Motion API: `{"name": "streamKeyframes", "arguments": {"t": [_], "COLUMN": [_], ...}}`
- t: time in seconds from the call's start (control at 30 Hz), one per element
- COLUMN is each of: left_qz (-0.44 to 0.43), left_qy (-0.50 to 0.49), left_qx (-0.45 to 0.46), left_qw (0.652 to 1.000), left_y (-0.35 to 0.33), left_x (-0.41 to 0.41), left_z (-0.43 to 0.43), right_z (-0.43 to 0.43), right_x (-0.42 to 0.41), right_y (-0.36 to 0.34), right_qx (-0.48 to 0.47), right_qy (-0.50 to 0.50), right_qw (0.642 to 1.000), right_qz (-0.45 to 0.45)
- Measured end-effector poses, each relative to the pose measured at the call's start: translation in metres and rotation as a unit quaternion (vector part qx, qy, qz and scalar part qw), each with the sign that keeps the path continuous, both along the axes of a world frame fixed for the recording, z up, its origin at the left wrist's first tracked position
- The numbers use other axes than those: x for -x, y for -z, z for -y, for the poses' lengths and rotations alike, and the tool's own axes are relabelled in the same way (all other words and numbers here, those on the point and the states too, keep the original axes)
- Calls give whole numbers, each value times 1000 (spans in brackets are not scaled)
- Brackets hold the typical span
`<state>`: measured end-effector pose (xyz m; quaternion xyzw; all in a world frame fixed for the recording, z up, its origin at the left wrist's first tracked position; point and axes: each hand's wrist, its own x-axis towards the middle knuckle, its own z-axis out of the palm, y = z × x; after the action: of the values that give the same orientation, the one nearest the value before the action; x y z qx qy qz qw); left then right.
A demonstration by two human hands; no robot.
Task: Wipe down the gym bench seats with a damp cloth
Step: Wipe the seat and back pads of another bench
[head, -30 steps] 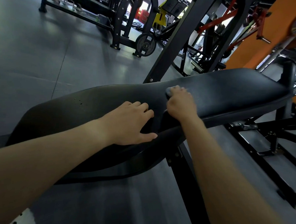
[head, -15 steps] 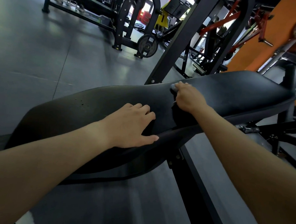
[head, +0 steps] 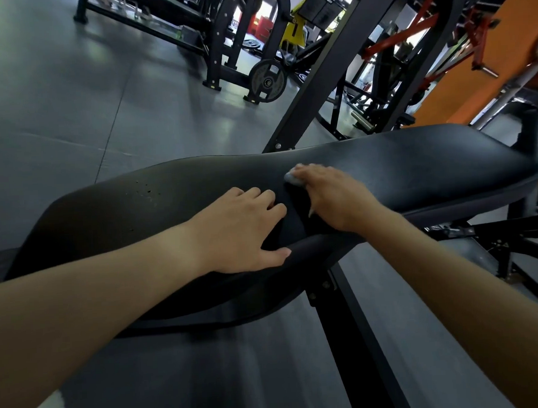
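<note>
The pale cloth is bunched under the right grip, whose fingers are curled round it, and is pressed onto the black padded surface near its middle. The left grip is laid flat on the same surface just beside it, fingers relaxed, nothing held.

Both bare forearms reach forward, the left hand lying palm down with fingers loosely spread and thumb out, the right hand knuckles up, curled over a small pale crumpled cloth.
</note>
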<state>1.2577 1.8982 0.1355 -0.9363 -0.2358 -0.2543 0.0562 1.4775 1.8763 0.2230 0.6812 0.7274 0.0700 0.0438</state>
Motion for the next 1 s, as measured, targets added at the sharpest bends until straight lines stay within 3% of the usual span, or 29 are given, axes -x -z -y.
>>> {"name": "streamKeyframes", "arguments": {"t": [0.2, 0.43, 0.6, 0.73, 0.9, 1.0], "left_qz": [7, 19, 34, 19, 30, 34], "left_qy": [-24, -54, -64, -72, -67, -72], "left_qx": [-16, -22, -12, -13, -17, -19], "left_qw": [1000, 998, 997, 997, 997, 997], "left_y": [0, -1, 1, 2, 4, 5], "left_x": [-4, -13, -17, -16, -15, -16], "left_z": [11, 21, 26, 27, 28, 28], "right_z": [7, 53, 80, 91, 93, 93], "right_x": [-46, 14, 4, -31, -52, -29], "right_y": [-24, 15, 29, 16, 13, 36], "right_qx": [-141, -108, -145, -221, -318, -357], "right_qy": [176, 28, -45, -30, 72, 35], "right_qw": [974, 994, 988, 975, 945, 933], "right_qz": [-28, -6, 12, 26, 7, 14]}}
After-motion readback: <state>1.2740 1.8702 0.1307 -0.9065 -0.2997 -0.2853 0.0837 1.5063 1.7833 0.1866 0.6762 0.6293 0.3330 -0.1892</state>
